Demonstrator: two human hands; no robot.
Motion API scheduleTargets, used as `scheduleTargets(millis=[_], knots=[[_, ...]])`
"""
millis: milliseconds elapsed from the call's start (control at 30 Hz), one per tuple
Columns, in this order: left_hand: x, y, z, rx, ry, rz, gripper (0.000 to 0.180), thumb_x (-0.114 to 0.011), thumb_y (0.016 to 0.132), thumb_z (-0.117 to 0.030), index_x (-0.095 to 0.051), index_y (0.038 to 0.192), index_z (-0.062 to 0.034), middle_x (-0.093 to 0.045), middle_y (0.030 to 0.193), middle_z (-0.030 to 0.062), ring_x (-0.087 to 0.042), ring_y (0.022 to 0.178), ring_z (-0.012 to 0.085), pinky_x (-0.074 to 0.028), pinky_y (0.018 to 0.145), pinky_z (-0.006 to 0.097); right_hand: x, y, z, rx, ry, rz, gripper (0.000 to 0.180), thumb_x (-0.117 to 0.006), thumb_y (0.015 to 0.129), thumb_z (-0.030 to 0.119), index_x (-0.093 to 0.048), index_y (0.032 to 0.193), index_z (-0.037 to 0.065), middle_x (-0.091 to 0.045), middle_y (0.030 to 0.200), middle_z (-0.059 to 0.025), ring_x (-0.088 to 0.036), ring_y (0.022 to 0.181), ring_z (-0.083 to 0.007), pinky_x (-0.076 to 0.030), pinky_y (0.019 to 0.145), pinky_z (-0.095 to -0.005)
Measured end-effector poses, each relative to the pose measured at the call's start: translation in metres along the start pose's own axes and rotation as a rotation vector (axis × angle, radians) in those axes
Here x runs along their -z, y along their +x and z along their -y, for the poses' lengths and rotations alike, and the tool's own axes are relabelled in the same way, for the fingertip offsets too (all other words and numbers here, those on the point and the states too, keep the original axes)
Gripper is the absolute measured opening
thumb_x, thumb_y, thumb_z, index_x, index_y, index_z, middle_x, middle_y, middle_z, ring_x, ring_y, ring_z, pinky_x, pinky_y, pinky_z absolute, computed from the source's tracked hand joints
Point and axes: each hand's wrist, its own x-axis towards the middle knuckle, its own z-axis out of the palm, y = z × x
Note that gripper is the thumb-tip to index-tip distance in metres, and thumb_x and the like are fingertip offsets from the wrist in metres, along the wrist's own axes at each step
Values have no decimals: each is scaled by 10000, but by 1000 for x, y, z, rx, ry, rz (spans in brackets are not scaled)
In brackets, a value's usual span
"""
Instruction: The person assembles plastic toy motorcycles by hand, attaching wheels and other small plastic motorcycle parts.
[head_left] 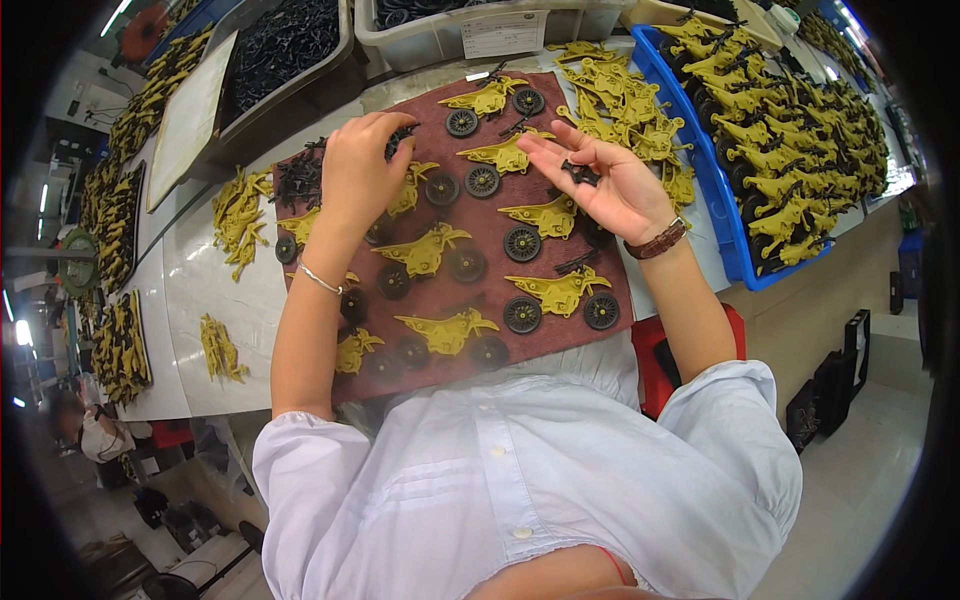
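My left hand (358, 165) is above the far left of a dark red cloth (480, 285), its fingers closed around a small black plastic part (400, 140). Palm up, my right hand (625, 190) holds a few small black plastic parts (580, 173) in its half-curled fingers. On the cloth beneath lie several yellow toy motorcycle bodies (558, 290), laid out in rows with black wheels (522, 314) beside them. Next to my left hand is a heap of black parts (298, 180), partly hidden by the hand. My left forearm covers some of the bodies.
A blue tray (728, 255) full of yellow-and-black motorcycles stands at the right. Loose yellow bodies (625, 105) are piled beside it, with smaller piles (240, 215) at the left. Grey bins (385, 45) of black parts line the back. A red stool (722, 335) shows below the table edge.
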Motion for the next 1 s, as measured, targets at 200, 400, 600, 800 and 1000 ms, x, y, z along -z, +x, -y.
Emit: scheduleTargets(millis=[200, 400, 600, 800, 1000], knots=[[-5, 6, -67, -17, -592, 80, 152, -708, 787, -94, -713, 928, -38, -654, 871, 93, -643, 802, 222, -514, 711, 313, 4, 6, -11, -58, -85, 129, 327, -423, 953, 71, -490, 1238, -74, -525, 1262, -253, -518, 1201, -325, -437, 1043, -414], [-17, 8, -78, -154, -558, 91, 129, -711, 784, -113, -722, 905, -69, -616, 906, 82, -627, 768, 246, -511, 702, 337, 6, 9, -19, -93, -87, 274, 342, -428, 994, 192, -573, 1215, -26, -613, 1177, -115, -575, 1087, -208, -457, 977, -363], [-6, 11, -78, 137, -838, 264, 138, -682, 813, -56, -689, 940, -5, -649, 911, 52, -633, 774, 124, -500, 711, 254, 1, 3, -21, -84, -173, 68, 323, -454, 989, 194, -593, 1179, -28, -615, 1171, -128, -588, 1063, -216, -469, 959, -375], [-3, 14, -59, 502, -1450, 452, 207, -658, 895, -91, -571, 1061, -3, -678, 918, 59, -649, 835, 107, -489, 731, 216, 15, 12, -3, -23, -482, 435, 254, -561, 965, 170, -636, 1154, 19, -696, 966, -32, -664, 832, -118, -538, 756, -242], [-10, 7, -53, 555, -1757, 472, 253, -642, 894, -53, -449, 1057, -53, -678, 924, 86, -657, 830, 141, -495, 731, 235, -8, 6, -4, 315, -1175, 287, 282, -629, 918, 120, -645, 1174, 4, -698, 1033, -64, -650, 887, -92, -530, 778, -239]])
